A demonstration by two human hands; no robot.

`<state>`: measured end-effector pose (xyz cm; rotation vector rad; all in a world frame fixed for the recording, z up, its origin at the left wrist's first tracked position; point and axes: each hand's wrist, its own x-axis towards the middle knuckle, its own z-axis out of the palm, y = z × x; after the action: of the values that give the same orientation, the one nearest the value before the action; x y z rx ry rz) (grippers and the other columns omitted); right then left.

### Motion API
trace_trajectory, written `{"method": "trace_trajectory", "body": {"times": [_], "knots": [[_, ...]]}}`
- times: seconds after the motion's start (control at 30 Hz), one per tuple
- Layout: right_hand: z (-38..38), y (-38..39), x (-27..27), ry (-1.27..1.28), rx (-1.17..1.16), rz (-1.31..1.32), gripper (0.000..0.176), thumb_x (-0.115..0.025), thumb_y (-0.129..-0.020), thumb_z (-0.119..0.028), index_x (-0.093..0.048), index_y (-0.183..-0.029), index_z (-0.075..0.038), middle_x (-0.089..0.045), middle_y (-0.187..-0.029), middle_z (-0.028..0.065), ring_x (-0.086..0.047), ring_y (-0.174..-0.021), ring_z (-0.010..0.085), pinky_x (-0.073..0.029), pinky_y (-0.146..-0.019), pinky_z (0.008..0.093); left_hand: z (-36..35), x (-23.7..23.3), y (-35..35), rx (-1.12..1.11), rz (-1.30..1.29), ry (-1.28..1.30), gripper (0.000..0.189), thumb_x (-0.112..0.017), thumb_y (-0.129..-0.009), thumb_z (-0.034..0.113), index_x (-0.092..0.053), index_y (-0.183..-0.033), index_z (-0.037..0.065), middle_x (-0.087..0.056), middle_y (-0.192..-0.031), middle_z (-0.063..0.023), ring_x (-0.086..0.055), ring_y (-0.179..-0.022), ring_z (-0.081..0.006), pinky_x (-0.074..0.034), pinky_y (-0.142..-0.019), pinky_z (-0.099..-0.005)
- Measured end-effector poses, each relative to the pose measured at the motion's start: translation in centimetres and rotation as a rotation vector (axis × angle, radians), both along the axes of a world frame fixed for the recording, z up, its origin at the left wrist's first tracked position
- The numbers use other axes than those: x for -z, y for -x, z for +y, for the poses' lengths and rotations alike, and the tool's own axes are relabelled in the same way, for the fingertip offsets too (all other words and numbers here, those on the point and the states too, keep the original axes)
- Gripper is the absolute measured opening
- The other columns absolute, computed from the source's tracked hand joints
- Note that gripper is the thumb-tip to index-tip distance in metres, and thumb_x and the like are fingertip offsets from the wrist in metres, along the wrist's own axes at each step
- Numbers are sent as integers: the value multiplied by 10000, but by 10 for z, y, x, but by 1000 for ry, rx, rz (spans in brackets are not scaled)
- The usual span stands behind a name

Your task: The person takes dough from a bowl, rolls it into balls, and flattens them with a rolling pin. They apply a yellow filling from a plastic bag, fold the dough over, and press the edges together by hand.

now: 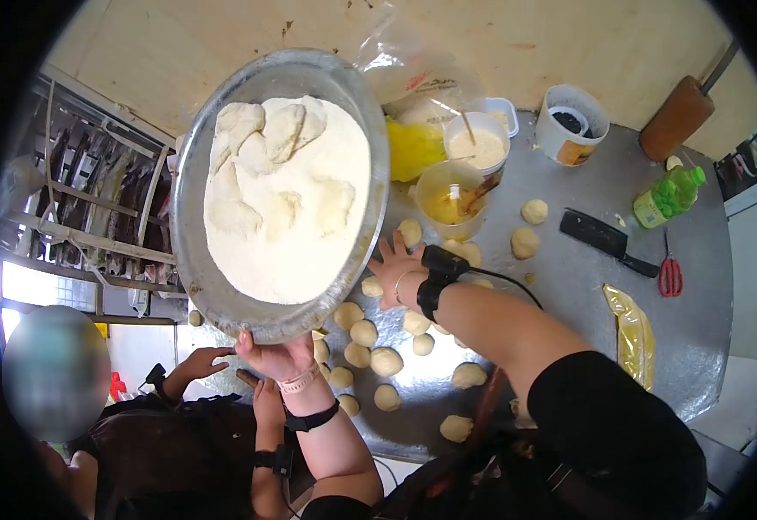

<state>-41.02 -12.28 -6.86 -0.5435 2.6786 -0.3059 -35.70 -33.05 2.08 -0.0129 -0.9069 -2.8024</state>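
My left hand (276, 355) grips the lower rim of a large metal basin (190, 234), which is tilted up toward me. White flour (262, 269) lies in it, with several floured dough pieces (285, 130) toward its upper side. My right hand (396, 270) reaches over the steel table with fingers spread, close to the basin's right edge. Beneath and beside it are dough balls, one dough ball (409, 232) by the fingertips and another dough ball (372, 287) beside the palm. Several more dough balls (386, 361) are scattered below.
Behind my right hand stand a tub of yellow liquid (435, 212) and a tub of pale crumbs (478, 154). Farther right are a cleaver (591, 230), red-handled scissors (670, 279), a green bottle (669, 198) and a yellow packet (631, 334). A co-worker's hands (203, 362) are at left.
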Motion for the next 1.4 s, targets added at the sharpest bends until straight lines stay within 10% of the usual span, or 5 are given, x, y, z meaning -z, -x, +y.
{"method": "trace_trajectory", "body": {"times": [0.33, 0.47, 0.93, 1.1, 1.4], "knots": [[-23, 11, 22, 202, -99, -89, 280, -657, -727, -92, -701, -998, -145, -576, -1141, 141, -573, -1106, 320, -514, -880, 435, 9, 0, -4, -6, -40, -59, 732, -649, -741, 345, -424, -1391, 95, -461, -1415, -100, -432, -1292, -327, -321, -1090, -555], [-18, 34, 82, 456, 385, 291, 262, -639, -783, -113, -678, -1041, -91, -583, -1172, 162, -615, -1064, 331, -513, -884, 427, 7, 3, -2, -45, 6, -92, 669, -606, -784, 349, -450, -1371, 68, -497, -1386, -107, -458, -1271, -319, -345, -1075, -527], [169, -196, -142, 411, 656, 184, 438, -692, -640, -134, -580, -1062, -98, -510, -1195, 176, -548, -1074, 379, -512, -844, 436, 14, 11, -15, 10, -57, 10, 706, -610, -744, 319, -421, -1376, 69, -477, -1396, -100, -453, -1269, -306, -374, -1055, -506], [250, -255, -45, -57, 619, -34, 680, -737, -728, -245, -479, -1343, -111, -267, -1439, 324, -298, -1357, 442, -364, -1073, 386, 65, 47, -3, 189, -151, -136, 841, -644, -711, 346, -306, -1443, 108, -357, -1474, -121, -366, -1326, -378, -330, -1053, -623], [285, -188, -12, -144, 707, -298, 563, -594, -798, -121, -451, -1341, -82, -379, -1385, 276, -520, -1176, 410, -464, -958, 434, 36, 85, -25, 93, -239, -83, 822, -666, -711, 362, -336, -1425, 120, -392, -1446, -129, -405, -1306, -371, -384, -1021, -619]]}}
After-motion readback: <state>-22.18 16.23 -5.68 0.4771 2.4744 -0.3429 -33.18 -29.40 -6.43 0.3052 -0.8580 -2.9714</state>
